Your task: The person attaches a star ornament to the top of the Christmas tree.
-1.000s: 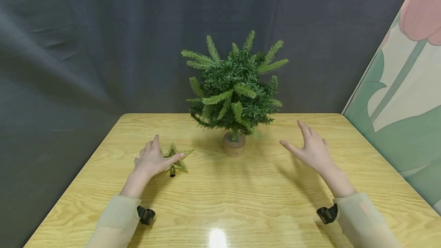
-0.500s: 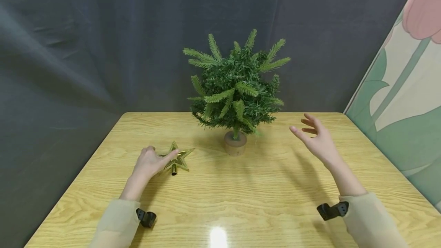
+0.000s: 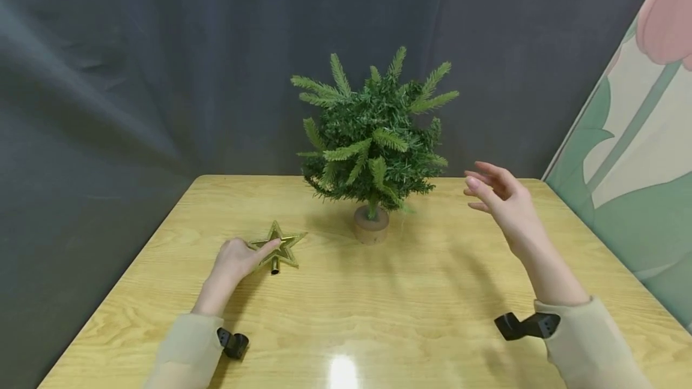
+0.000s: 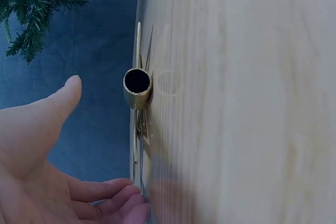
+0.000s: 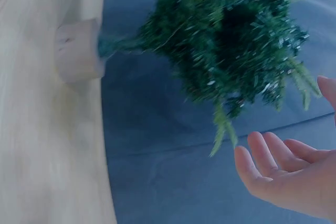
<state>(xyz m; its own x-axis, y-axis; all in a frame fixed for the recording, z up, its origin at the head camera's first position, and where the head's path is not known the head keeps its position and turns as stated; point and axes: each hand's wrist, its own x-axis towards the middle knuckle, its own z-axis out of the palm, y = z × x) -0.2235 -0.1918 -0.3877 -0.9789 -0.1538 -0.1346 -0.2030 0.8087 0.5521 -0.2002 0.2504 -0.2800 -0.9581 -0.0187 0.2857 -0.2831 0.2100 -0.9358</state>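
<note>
The gold star topper lay flat on the counter beneath the left grip, which stood open, thumb raised clear, fingertips at the star's edge (contact unclear), nothing clasped. The right grip, loosely curved, held nothing beside the artificial tree.

High forward-down head view, close sideways wrist views, tree in all
</note>
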